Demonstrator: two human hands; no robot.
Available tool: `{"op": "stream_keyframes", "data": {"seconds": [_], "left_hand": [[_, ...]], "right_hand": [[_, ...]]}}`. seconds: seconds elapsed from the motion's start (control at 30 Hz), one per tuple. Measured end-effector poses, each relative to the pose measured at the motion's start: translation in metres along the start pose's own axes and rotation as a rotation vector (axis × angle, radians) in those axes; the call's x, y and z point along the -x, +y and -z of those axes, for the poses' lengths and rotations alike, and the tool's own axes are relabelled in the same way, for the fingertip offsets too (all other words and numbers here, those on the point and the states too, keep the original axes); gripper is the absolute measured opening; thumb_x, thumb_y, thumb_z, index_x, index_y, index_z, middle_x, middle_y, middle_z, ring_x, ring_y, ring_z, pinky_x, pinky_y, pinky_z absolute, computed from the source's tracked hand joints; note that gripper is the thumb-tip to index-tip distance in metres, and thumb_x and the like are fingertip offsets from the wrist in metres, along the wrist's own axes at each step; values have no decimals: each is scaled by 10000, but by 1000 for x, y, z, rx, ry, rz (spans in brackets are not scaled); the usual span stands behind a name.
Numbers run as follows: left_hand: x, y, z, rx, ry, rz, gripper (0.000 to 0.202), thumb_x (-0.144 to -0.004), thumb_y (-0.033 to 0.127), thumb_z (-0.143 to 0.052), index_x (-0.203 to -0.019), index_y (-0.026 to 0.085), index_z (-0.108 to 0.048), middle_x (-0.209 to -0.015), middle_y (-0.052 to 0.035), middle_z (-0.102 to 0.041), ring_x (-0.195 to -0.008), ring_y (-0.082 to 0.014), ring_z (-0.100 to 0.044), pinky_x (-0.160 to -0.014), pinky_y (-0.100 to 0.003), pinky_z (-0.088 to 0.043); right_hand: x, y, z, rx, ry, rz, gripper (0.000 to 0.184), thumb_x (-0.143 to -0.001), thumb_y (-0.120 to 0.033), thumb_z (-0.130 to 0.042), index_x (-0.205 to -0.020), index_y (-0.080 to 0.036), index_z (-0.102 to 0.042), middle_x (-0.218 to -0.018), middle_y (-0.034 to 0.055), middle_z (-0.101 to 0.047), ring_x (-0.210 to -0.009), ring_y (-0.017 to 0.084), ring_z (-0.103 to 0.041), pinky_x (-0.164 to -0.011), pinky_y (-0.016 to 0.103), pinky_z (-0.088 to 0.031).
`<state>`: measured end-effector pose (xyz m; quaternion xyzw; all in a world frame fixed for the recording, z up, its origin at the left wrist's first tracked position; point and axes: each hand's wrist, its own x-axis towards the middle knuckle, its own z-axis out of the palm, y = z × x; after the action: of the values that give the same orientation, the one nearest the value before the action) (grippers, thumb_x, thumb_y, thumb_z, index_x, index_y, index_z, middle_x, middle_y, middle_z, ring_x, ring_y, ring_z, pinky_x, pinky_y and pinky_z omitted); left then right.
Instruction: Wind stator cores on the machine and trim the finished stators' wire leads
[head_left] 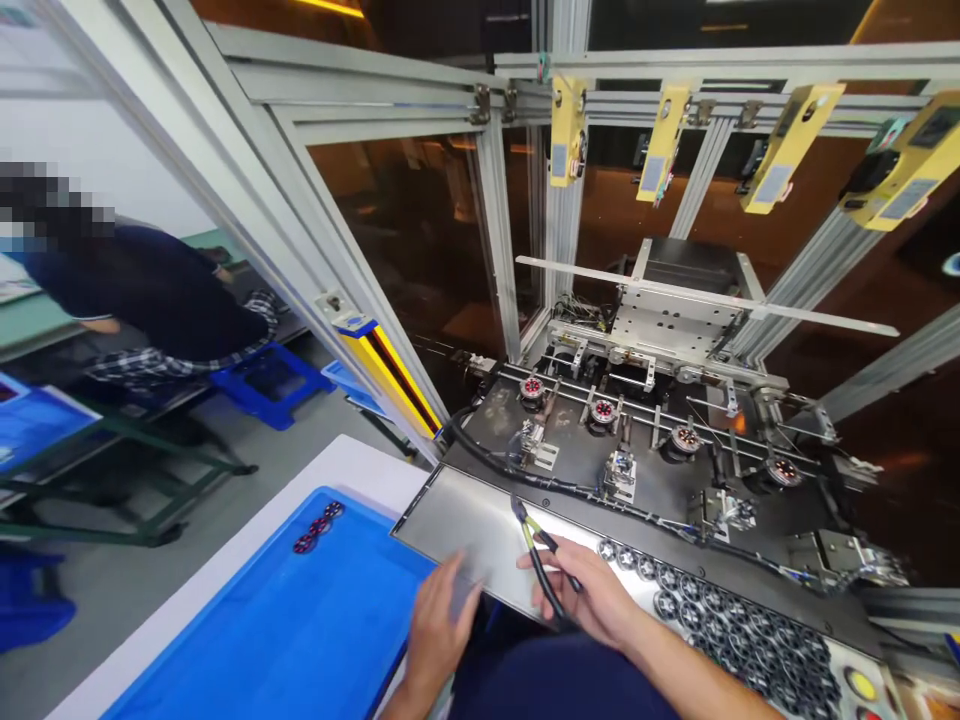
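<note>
A metal ledge (465, 510) fronts the machine (491, 415). The right hand (596, 590) holds pliers (537, 562) over it, nose toward eleven o'clock; gripping well back gives leverage. Left hand (437, 622) (spread, apparently empty): nine o'clock. Black rotors (667, 605): three o'clock.

no legible text. pale rectangular labels (559, 160) on the four yellow, box-shaped overhead units (568, 118): print too small, blurred to read.
</note>
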<state>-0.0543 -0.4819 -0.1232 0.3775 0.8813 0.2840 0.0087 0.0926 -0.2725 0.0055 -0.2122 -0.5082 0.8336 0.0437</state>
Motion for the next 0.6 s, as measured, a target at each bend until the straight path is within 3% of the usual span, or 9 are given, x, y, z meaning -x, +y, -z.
{"op": "stream_keyframes", "data": {"seconds": [0.1,0.17,0.23,0.33,0.47,0.6], "left_hand": [[-28,20,-31,74,-107,-154,333,-961,395,-535,-1211,186,-605,-1203,-125,-672,-1108,-256,-645,-960,-475,-523],[-40,27,-50,107,-169,-209,271,-957,386,-562,-1131,193,-640,-1125,-83,-683,-958,-196,-667,-840,-403,-568],[-48,31,-65,130,-212,-224,231,-956,368,-572,-1082,193,-654,-1065,-63,-687,-856,-161,-662,-758,-350,-578],[-53,35,-76,148,-229,-203,228,-956,340,-578,-1107,183,-645,-1070,-65,-684,-866,-165,-667,-765,-358,-582],[-51,35,-78,146,-224,-173,227,-959,335,-572,-1123,195,-643,-1092,-68,-682,-906,-177,-669,-804,-377,-579],[-48,28,-79,123,-252,-165,211,-959,338,-572,-1083,185,-648,-1032,-55,-686,-837,-157,-663,-762,-353,-578]], "right_hand": [[-37,-27,-30,-119,-33,18,538,-649,-385,-775,-1123,-205,-595,-980,44,-658,-676,156,-662,-622,314,-563],[-71,-40,-51,-154,20,32,548,-579,-278,-816,-1076,-210,-595,-883,-16,-631,-595,130,-630,-534,271,-542],[-109,-48,-67,-170,119,44,354,-668,-267,-773,-965,-181,-598,-733,-56,-572,-522,105,-579,-457,220,-491],[-168,-57,-81,-197,301,26,150,-859,-277,-659,-898,-157,-578,-660,-66,-526,-477,78,-525,-415,183,-436],[-233,-59,-82,-258,496,-32,199,-977,-323,-578,-1048,-138,-592,-820,-14,-606,-578,73,-562,-494,194,-491],[-271,-48,-76,-284,594,-29,248,-987,-357,-566,-1105,-140,-590,-858,-1,-618,-592,77,-566,-500,200,-498]]}}
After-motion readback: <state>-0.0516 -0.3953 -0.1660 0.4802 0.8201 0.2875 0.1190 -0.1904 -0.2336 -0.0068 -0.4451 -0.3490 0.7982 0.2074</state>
